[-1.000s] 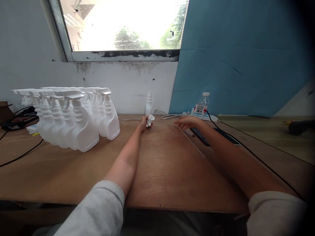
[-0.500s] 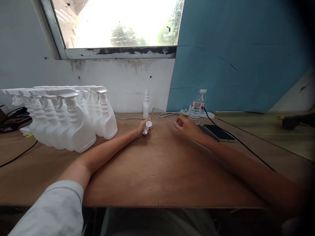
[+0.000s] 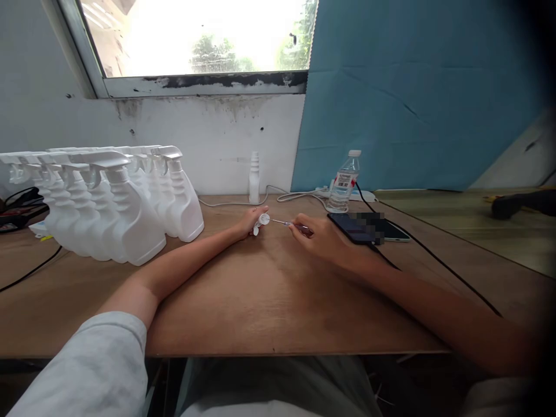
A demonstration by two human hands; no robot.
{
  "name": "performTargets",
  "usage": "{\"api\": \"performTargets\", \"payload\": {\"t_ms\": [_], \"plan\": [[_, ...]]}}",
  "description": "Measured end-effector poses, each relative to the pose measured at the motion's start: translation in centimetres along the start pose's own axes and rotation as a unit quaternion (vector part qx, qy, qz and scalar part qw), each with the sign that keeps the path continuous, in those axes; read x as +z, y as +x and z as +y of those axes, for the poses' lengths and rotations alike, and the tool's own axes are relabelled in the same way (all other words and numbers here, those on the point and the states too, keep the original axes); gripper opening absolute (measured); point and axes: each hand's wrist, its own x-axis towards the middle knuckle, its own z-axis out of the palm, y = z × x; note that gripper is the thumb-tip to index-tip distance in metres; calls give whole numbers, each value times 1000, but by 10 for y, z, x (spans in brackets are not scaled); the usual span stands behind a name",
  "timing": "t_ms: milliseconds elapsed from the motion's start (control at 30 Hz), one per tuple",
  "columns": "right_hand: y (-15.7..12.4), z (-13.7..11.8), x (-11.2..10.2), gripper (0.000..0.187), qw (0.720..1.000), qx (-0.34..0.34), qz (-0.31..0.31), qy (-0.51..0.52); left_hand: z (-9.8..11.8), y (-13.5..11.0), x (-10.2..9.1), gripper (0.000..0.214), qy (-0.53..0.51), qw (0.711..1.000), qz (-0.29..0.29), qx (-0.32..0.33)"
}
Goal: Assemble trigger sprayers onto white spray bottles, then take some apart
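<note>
The brown wooden worktop [image 3: 243, 313] runs bare from its front edge to the hands. The left hand [image 3: 248, 223] grips a white spray head [image 3: 263, 219]; the right hand [image 3: 319, 234] pinches a thin tool [image 3: 306, 230], its tip at the spray head, contact unclear. White spray bottles [image 3: 143, 229] stand at left, phones [image 3: 351, 227] at right. Behind, a headless bottle [image 3: 254, 182] stands before the stained white wall [image 3: 208, 145], beneath a bright window [image 3: 174, 40] beside blue cloth [image 3: 391, 110].

A small white spray head [image 3: 263, 220] shows its round end; a slim screwdriver [image 3: 284, 223], nearly level, points its metal shaft there.
</note>
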Motion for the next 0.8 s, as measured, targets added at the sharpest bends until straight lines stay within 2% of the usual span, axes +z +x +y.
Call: {"api": "performTargets", "payload": {"t_ms": [167,267,333,567,800], "plan": [[1,-8,1,25,999,20,-11,-49,2,-8,14,37,22,997,72,-1],[1,-10,0,25,997,-9,-37,-65,2,-13,22,33,21,992,120,5],[1,-9,-1,26,997,-24,-50,-62,3,-15,24,33,14,991,131,6],[-4,4,8,31,999,-5,-7,46,6,-14,17,40,-14,996,82,-20],[-10,3,19,30,999,-18,8,44,9,-12,12,43,-70,996,14,-57]]}}
